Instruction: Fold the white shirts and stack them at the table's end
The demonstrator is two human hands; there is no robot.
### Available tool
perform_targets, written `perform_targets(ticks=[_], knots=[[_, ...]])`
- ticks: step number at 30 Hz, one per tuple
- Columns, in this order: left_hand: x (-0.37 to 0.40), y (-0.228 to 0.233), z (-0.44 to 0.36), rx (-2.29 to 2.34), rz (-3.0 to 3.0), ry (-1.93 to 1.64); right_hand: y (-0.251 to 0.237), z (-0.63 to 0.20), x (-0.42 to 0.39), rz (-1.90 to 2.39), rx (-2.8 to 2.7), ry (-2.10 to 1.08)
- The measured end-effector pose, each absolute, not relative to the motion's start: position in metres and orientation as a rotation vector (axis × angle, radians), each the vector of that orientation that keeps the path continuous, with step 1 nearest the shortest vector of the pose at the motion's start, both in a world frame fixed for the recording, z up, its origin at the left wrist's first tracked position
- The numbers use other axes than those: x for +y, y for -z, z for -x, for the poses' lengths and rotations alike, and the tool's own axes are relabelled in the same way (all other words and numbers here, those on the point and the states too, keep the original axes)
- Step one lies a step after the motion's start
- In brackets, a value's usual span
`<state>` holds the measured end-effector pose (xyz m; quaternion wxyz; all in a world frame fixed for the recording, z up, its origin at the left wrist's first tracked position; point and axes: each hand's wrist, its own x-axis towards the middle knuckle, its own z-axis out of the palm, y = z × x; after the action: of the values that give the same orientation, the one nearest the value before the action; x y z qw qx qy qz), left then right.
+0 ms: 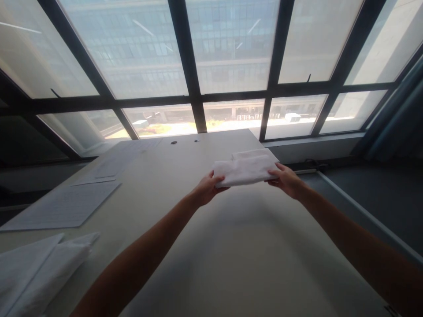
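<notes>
A folded white cloth (246, 171) is held between my two hands over the far right part of the white table. My left hand (208, 188) grips its left end, thumb on top and fingers underneath. At the opposite end, my right hand (287, 179) pinches the edge the same way. Behind the front fold, another white layer (256, 154) shows; I cannot tell whether it belongs to the same cloth or lies under it. Both arms are stretched well forward.
The white table (185, 171) reaches toward large framed windows (231, 48). Printed sheets (62, 204) lie along its left side. White folded fabric or bags (42, 268) rest at the near left corner. A blue curtain (393, 110) hangs at the right.
</notes>
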<state>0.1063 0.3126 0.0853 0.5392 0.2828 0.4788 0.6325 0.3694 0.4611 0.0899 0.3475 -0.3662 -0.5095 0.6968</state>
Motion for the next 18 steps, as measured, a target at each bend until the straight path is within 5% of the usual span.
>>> perform_targets(ticks=[8, 15, 18], knots=[[0.485, -0.079, -0.113, 1.309, -0.658, -1.744, -0.081, -0.329, 0.623, 1.053, -1.290, -1.228], [0.507, -0.037, -0.121, 1.754, -0.787, -1.548, -0.021, -0.336, 0.648, 1.329, -1.536, -0.951], [0.509, -0.042, -0.113, 2.114, -1.043, -1.511, -0.018, -0.343, 0.652, 1.431, -1.697, -0.577]])
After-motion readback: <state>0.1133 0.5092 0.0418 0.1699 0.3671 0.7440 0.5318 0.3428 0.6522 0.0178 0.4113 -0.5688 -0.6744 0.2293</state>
